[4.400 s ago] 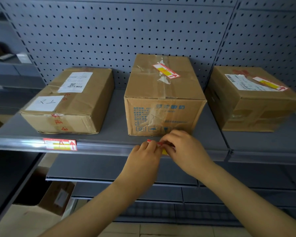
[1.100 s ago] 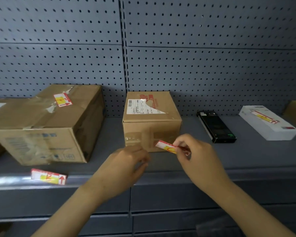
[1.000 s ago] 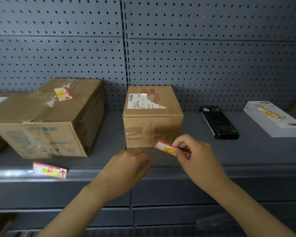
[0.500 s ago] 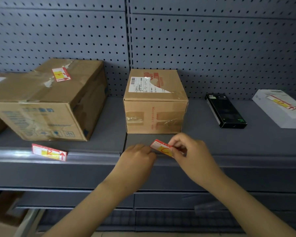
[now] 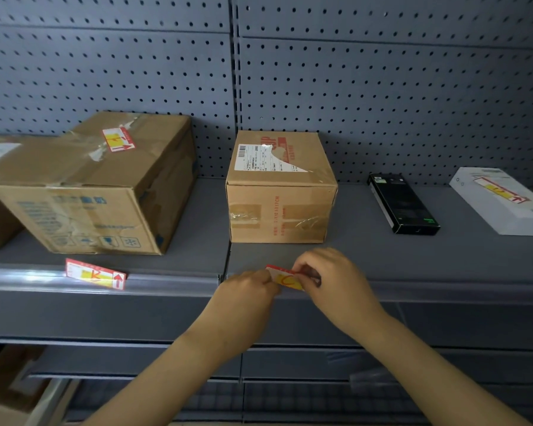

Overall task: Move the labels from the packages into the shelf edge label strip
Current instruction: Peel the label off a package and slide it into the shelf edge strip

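Head view, centre of frame: small red-and-yellow paper label [image 5: 285, 279] pinched between right hand [image 5: 333, 279] and left hand [image 5: 246, 290], both closed on its ends, right at the clear plastic shelf edge label strip [image 5: 443, 287], just below the small brown cardboard box [image 5: 280, 187]. Lower left: another red-and-yellow label [image 5: 95, 273] already seated in the strip, slightly crooked. Likely trouble: thin paper buckling or missing the channel lip, or going in tilted if pushed unevenly; slipping to the floor if released early

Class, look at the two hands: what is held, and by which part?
A red-and-yellow label, at the shelf edge strip: right hand pinches its right end, left hand its left end.
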`<state>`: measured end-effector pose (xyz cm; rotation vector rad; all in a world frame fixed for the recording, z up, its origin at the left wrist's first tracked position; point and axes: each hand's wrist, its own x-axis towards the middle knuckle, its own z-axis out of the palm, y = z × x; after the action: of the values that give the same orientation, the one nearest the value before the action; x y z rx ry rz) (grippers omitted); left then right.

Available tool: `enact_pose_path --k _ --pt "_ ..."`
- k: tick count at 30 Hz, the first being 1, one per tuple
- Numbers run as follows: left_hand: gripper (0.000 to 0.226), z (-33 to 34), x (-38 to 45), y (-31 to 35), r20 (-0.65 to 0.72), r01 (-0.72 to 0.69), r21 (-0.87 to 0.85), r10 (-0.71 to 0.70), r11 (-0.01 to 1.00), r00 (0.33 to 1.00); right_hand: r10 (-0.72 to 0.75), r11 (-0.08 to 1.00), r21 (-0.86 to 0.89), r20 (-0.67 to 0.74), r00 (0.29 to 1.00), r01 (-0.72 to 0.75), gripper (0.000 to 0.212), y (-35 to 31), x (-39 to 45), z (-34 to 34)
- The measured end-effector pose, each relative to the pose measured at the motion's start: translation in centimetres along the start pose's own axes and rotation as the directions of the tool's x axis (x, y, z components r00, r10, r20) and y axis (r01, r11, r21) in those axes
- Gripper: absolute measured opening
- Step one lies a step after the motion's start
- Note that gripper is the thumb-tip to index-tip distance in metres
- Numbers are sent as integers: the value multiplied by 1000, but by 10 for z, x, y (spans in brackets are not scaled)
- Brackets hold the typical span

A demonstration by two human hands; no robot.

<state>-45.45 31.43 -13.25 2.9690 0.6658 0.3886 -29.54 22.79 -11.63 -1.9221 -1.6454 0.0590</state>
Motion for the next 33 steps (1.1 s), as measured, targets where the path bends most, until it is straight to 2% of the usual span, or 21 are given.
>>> enact_pose_path --k 7,13,20,26,33 --pt "32 4 -2 -1 -24 -18 17 19 1000 1000 -53 992 -118 19 998 55 3 -4 -7 6" --pt "33 -2 1 1 8 -43 89 43 995 999 -41 974 -224 -7 999 39 13 -7 -7 8" --pt "31 -22 14 8 -38 -64 154 70 986 997 1 977 -212 -19 1000 -5 12 -5 -15 -13" --pt "28 -41 34 19 -128 -49 217 78 975 989 108 979 -173 -26 994 -111 15 2 -28 -45" --pt "31 -50 53 38 -135 -118 218 150 969 979 202 966 -165 -6 979 -200 15 1 -40 -71"
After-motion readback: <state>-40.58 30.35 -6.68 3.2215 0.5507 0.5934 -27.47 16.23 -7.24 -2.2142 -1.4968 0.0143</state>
